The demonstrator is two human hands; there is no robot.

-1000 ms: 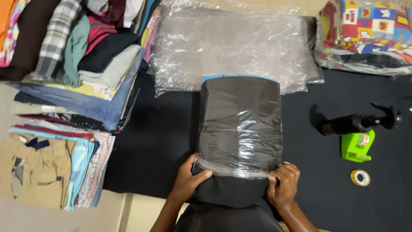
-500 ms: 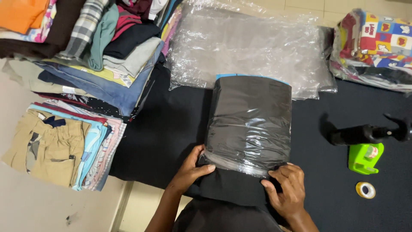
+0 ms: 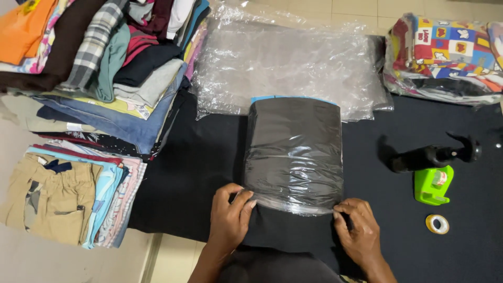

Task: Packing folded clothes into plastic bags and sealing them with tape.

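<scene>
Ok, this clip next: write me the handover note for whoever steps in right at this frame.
Left hand: fingers pinching the near left edge of the clear plastic bag.
Right hand: gripping the bag's near right edge.
Things: folded dark garment sits mostly inside the bag on the black mat; spare plastic bags lie behind it.
Done: garment largely sleeved.
Left: near end of the garment pokes out and the bag mouth is open.
</scene>
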